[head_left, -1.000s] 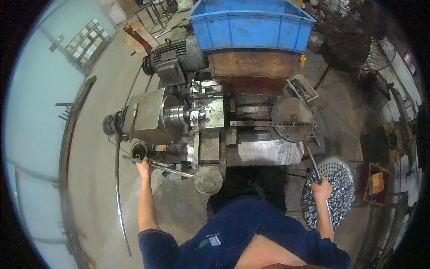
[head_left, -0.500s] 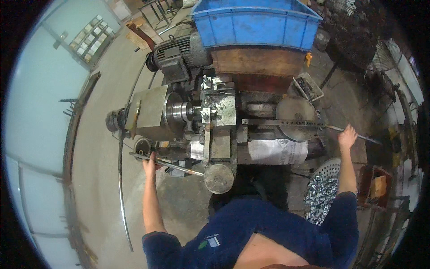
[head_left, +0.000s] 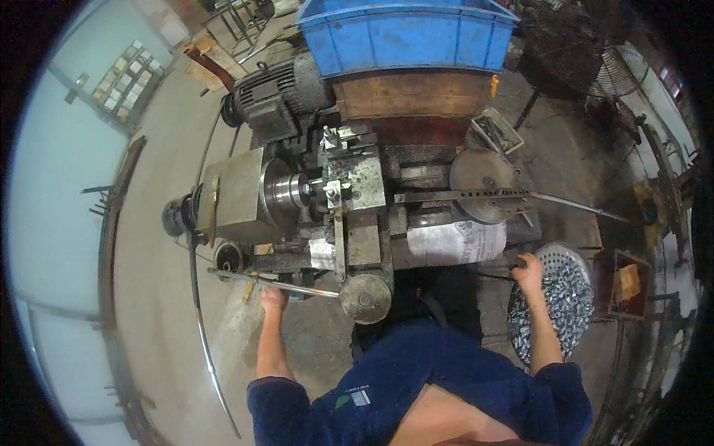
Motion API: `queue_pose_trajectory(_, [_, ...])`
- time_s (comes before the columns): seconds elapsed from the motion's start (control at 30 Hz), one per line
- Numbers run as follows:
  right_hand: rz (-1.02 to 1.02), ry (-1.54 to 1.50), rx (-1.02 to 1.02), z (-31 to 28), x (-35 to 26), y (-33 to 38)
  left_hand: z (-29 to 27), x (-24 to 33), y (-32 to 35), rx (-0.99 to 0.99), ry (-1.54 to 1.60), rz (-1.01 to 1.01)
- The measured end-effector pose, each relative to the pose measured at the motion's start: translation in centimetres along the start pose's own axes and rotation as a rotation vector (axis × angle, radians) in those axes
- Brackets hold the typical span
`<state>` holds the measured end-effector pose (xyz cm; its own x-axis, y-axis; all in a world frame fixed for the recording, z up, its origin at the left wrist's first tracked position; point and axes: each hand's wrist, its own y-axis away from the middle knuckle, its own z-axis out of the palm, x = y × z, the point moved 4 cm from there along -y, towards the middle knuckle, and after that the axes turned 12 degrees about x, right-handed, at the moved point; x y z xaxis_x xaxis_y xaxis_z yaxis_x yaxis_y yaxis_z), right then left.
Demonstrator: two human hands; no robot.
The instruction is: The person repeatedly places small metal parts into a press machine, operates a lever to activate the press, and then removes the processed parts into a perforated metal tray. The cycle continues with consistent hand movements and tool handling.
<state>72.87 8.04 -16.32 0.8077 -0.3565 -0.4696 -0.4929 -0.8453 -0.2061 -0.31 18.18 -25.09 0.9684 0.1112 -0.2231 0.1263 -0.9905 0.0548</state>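
Observation:
A small metal-turning machine stands in front of me, with a bright spindle chuck (head_left: pixel 288 191) facing a tool slide (head_left: pixel 366 182). My right hand (head_left: pixel 527 273) is closed at the end of a thin dark lever (head_left: pixel 494 276), beside a perforated round pan (head_left: pixel 559 256) of small metal parts (head_left: pixel 554 312). My left hand (head_left: pixel 274 299) is just below the left steel lever rod (head_left: pixel 301 287), which runs to a round disc (head_left: pixel 365 299); its fingers are mostly hidden. The long right lever rod (head_left: pixel 580 204), joined to a drilled bar (head_left: pixel 439 197), has no hand on it.
A blue crate (head_left: pixel 405 41) rests on a wooden box (head_left: pixel 409 95) behind the machine. An electric motor (head_left: pixel 279 97) is at the back left. A reddish-brown box (head_left: pixel 632 286) lies right of the pan. A long rod (head_left: pixel 204 327) curves across the floor at left.
My right hand has let go of the long right lever rod and come down and inward to the thin dark lever. My left hand has slid right and down from the left rod's end.

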Motion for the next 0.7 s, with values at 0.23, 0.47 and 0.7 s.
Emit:
queue_pose_trajectory(0.23, [-0.141, -0.070, 0.133, -3.3, -4.7, -3.3, 9.4, 0.9, 1.9, -0.024, 0.136, -0.250])
queue_pose_trajectory(0.47, [-0.152, -0.390, 0.037, -8.4, -16.9, -8.4, 0.3, 0.5, 0.6, -0.290, 0.224, -0.147])
queue_pose_trajectory(0.7, [-0.817, -0.312, 0.050, -7.9, -32.3, -10.1, -7.6, -8.4, 3.0, 0.012, 0.745, -0.346])
